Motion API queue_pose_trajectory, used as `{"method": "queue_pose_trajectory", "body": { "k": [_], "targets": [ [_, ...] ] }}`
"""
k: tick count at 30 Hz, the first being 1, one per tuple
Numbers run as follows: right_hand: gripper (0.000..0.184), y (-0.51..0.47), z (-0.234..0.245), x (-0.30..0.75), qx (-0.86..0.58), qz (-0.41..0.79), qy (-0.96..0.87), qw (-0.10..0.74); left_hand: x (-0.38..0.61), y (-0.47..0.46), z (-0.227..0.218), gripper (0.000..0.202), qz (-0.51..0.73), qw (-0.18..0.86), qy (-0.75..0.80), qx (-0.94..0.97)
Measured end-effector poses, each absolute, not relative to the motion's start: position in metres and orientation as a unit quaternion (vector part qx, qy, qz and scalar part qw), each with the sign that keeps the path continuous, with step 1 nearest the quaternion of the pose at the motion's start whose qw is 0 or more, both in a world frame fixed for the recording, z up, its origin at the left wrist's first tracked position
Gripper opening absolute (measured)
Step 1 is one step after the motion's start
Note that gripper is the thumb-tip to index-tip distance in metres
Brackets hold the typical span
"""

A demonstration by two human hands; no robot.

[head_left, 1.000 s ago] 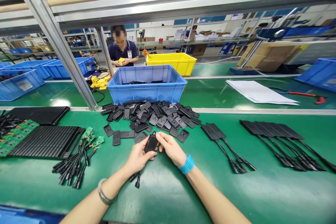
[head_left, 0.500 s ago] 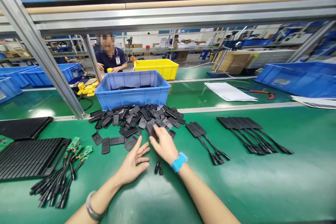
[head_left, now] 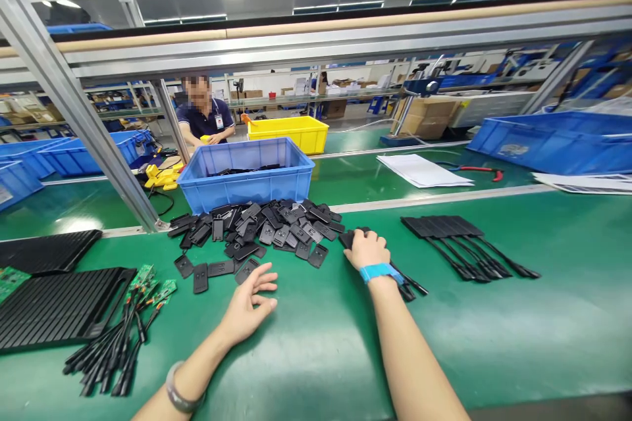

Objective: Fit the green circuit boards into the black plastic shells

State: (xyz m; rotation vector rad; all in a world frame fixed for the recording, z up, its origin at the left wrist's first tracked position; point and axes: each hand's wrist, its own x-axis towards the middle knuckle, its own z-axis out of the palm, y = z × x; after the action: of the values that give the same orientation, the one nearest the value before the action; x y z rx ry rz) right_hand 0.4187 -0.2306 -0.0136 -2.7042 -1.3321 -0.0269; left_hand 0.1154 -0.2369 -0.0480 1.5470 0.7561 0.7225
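My right hand [head_left: 368, 251] is closed over a flat black plastic case with a cable, setting it at the group of cabled cases [head_left: 348, 239] on the green bench. The hand hides most of that group; cable ends with black connectors [head_left: 412, 288] stick out below the wrist. My left hand [head_left: 251, 302] hovers over the bench with its fingers apart, holding nothing. Just beyond its fingertips lie loose black case shells [head_left: 200, 277], part of a larger heap of shells [head_left: 266, 227].
A blue bin [head_left: 244, 187] of black parts stands behind the heap. At left are slotted black trays [head_left: 59, 306] and green circuit boards with cables [head_left: 111, 355]. A row of cabled cases [head_left: 442, 227] lies at right. Papers [head_left: 419, 170] and a person [head_left: 205, 112] are across the bench.
My right hand has carried the cabled case from the front of the heap rightward to the other cabled cases. My left hand stays open in about the same place.
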Motion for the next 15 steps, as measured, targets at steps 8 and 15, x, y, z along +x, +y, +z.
{"method": "queue_pose_trajectory", "body": {
  "k": [8,15],
  "targets": [
    [0.041,-0.221,-0.058,0.462,-0.873,-0.075,-0.469,0.109,0.095,-0.238,-0.009,0.056,0.212,0.344,0.286,0.869],
    [0.046,-0.205,-0.036,0.395,-0.65,-0.178,-0.683,0.281,0.009,-0.246,0.006,0.028,0.137,0.084,0.612,0.775]
  ]
}}
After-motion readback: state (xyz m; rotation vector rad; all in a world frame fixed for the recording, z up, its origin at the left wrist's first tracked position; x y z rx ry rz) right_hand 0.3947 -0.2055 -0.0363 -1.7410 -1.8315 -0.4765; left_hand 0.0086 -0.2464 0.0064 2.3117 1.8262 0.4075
